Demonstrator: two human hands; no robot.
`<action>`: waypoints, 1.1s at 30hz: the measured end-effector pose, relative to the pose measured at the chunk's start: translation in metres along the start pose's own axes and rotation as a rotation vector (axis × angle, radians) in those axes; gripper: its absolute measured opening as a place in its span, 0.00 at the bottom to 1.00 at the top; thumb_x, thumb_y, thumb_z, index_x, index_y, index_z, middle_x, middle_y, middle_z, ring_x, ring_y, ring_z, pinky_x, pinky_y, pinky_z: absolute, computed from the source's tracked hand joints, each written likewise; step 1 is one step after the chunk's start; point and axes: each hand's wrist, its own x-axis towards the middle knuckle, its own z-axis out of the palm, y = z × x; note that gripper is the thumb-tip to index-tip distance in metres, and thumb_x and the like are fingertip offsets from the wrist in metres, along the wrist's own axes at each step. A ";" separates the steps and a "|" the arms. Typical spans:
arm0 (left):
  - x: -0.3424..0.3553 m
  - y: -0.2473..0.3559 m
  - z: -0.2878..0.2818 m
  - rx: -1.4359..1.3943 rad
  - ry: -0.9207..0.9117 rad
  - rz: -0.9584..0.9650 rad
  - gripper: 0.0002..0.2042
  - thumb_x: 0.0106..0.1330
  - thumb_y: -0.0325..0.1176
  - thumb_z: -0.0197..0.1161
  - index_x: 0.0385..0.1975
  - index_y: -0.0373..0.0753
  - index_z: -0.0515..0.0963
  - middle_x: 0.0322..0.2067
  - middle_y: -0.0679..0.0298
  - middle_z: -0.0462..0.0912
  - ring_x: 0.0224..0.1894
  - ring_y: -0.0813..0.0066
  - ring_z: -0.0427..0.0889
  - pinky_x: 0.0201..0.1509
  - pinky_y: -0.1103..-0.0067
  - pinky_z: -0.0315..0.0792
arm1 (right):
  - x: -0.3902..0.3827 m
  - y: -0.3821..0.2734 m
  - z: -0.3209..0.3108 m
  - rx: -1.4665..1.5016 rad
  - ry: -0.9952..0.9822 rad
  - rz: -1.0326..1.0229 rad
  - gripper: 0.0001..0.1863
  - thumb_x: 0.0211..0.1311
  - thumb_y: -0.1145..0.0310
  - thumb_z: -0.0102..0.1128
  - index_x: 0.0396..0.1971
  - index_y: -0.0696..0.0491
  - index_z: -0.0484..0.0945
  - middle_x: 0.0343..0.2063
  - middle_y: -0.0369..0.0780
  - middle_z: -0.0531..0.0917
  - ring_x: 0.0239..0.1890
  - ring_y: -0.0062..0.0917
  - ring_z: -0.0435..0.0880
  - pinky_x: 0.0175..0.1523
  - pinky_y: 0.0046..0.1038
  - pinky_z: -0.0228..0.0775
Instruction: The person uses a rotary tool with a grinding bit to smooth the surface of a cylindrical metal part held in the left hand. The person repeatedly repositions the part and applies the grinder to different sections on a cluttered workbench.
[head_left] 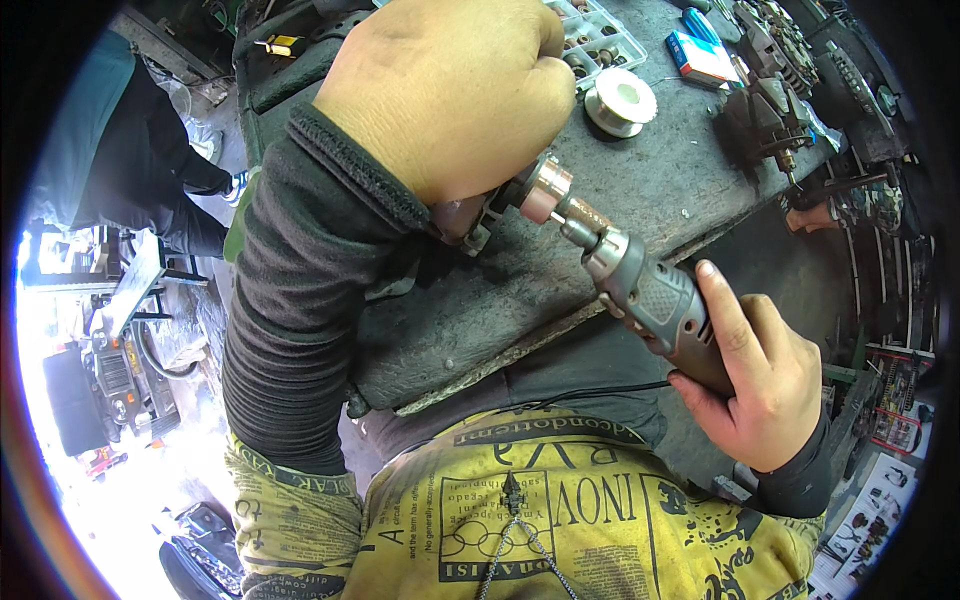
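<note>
My right hand (765,375) is wrapped round the grey body of a rotary tool (655,300), its nose pointing up and left. The tool's tip is beside a copper-coloured ringed cylinder (547,190) with a short shaft end; I cannot tell whether they touch. Behind the cylinder, a dark metal body (462,222) runs under my left wrist. My left hand (455,95) is closed in a fist over the bench, back of the hand upward. Its fingertips and whatever they grip are hidden.
A solder-like spool (620,103), a clear compartment box (605,45) and a blue-and-white carton (702,58) stand on the dark workbench (450,350). At its right end sits a metal vise-like device (770,120). Another person's legs (130,150) show at left. A black cord (590,392) crosses my lap.
</note>
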 end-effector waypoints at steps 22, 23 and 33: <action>-0.001 0.001 -0.001 -0.040 0.057 0.036 0.11 0.62 0.33 0.54 0.30 0.34 0.81 0.31 0.48 0.82 0.36 0.45 0.83 0.44 0.60 0.77 | -0.002 0.002 0.000 -0.020 -0.007 0.045 0.50 0.35 0.68 0.79 0.69 0.51 0.73 0.29 0.40 0.75 0.25 0.33 0.79 0.29 0.35 0.73; -0.001 0.002 0.000 -0.027 0.039 0.022 0.11 0.62 0.33 0.54 0.30 0.34 0.81 0.31 0.48 0.82 0.37 0.45 0.83 0.44 0.60 0.77 | -0.002 0.002 0.001 -0.017 -0.005 0.048 0.50 0.35 0.68 0.79 0.69 0.51 0.73 0.29 0.40 0.75 0.25 0.33 0.79 0.29 0.35 0.73; 0.002 0.003 -0.001 -0.096 0.030 0.030 0.11 0.62 0.33 0.53 0.31 0.34 0.81 0.32 0.47 0.83 0.38 0.45 0.83 0.45 0.60 0.77 | -0.002 0.005 0.000 -0.004 -0.019 0.021 0.49 0.37 0.69 0.79 0.69 0.52 0.73 0.28 0.40 0.74 0.25 0.33 0.78 0.29 0.34 0.72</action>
